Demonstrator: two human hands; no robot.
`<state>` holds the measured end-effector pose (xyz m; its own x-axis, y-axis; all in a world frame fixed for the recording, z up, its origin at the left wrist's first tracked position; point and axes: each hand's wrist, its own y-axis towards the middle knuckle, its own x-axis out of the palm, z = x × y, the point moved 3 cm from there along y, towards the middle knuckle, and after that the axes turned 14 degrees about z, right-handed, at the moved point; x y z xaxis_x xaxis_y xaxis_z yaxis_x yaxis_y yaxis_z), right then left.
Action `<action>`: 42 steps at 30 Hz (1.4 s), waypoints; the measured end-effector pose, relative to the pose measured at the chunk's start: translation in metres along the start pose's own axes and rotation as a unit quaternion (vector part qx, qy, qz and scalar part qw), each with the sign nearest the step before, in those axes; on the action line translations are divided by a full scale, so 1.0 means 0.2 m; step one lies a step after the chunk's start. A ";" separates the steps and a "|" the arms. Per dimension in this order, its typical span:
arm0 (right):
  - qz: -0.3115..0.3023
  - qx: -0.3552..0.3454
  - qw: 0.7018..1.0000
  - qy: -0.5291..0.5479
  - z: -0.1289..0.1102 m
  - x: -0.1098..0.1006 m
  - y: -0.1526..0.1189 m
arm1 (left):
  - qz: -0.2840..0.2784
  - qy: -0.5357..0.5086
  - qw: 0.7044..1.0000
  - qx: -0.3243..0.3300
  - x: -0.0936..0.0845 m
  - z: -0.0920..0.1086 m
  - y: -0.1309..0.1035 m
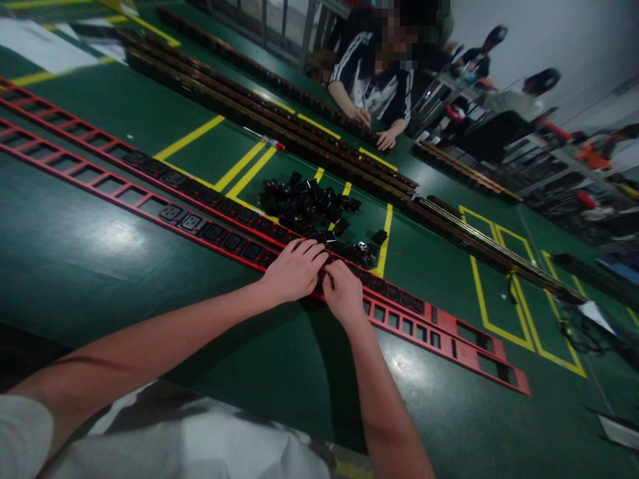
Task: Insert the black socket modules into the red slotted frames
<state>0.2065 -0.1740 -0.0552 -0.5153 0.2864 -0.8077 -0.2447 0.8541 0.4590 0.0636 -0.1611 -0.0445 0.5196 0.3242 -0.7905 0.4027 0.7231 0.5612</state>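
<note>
Two long red metal strips (466, 353) with rows of rectangular cutouts lie side by side across the green table. Black power sockets (213, 232) fill part of each row; other cutouts are bare. My left hand (294, 271) lies across the strips near their middle, its fingers bent over and pressed together. Close beside it, my right hand (344, 291) is closed, thumb and fingers pinched at the strips. What sits under the fingers of both hands is hidden. Just beyond them is a loose pile of small black parts (302, 199), which look like more sockets.
Long dark rails (279, 123) run across the table behind the pile. A screwdriver (272, 142) with a red and clear handle lies before them. Yellow tape (474, 286) marks the tabletop. Across the table a person (372, 90) works at the rails; other people are farther back.
</note>
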 end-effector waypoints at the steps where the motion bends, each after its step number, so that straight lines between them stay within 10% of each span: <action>1: 0.001 -0.001 1.000 0.006 0.00 0.00 0.00 | 0.000 -0.001 1.000 0.000 0.00 0.00 0.00; 11: 0.197 0.101 0.965 -0.144 0.16 -0.17 0.01 | -0.010 0.004 1.000 0.000 0.00 0.00 0.00; 18: 0.106 0.200 0.956 -0.186 0.38 -0.17 -0.01 | -0.015 0.002 1.000 0.005 -0.01 0.00 0.00; 42: 0.305 0.166 0.938 0.018 0.32 -0.25 -0.06 | -0.024 -0.001 1.000 0.006 0.00 0.00 -0.01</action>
<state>0.2887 -0.1708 -0.0440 -0.5059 0.7553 -0.4166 0.3703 0.6263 0.6860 0.0619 -0.1626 -0.0458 0.5008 0.2881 -0.8162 0.4357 0.7309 0.5253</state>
